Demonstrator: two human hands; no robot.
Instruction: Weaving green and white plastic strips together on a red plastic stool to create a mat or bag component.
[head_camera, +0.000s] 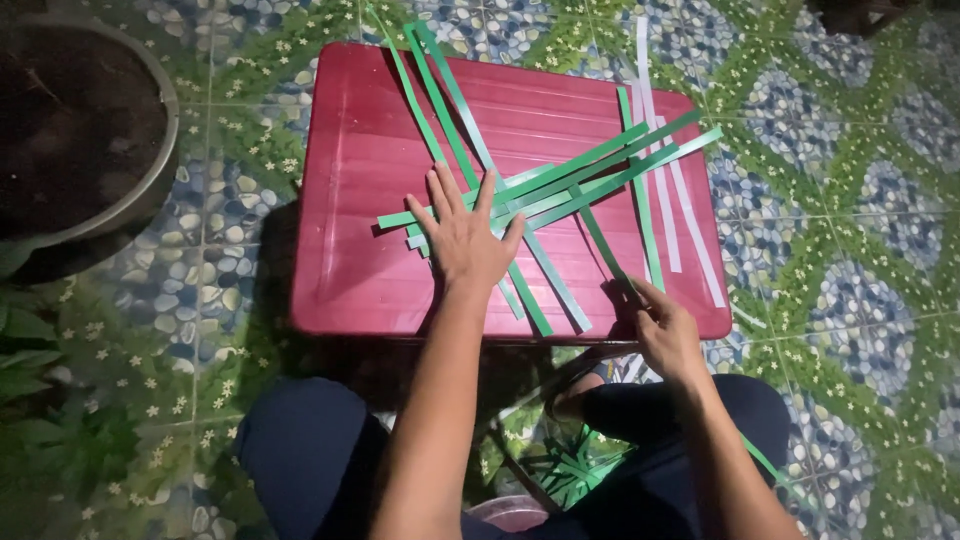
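A dark red plastic table (360, 270) carries several long green strips (590, 172) crossed over each other, plus white strips (690, 235) at its right side. My left hand (462, 235) lies flat with fingers spread, pressing down on the crossing of the green strips. My right hand (662, 325) is at the table's front right edge, its fingers pinching the near end of a green strip (605, 245) that runs up into the crossing.
A large round grey basin (150, 190) stands at the far left on the patterned tile floor (850, 200). Green plant leaves (30, 400) fill the lower left. More green strips (570, 470) lie on the floor between my knees.
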